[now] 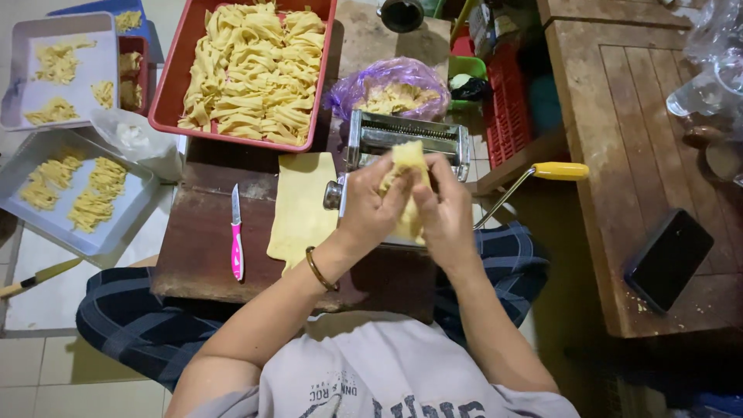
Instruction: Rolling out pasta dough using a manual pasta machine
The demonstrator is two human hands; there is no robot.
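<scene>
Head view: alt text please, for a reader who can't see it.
Seen from above, a seated person's left hand and right hand together hold a piece of yellow dough over a metal pasta machine on a dark wooden board. A flat dough sheet and pink-handled knife lie alongside; a red tray holds cut noodles.

Pale yellow dough sheet [408, 166], upright, folded

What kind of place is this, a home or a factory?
Probably a home kitchen corner used for making noodles by hand. Both hands, left hand and right hand, hold dough over a hand-cranked pasta machine, beside a red tray of cut noodles on a tiled floor.
</scene>
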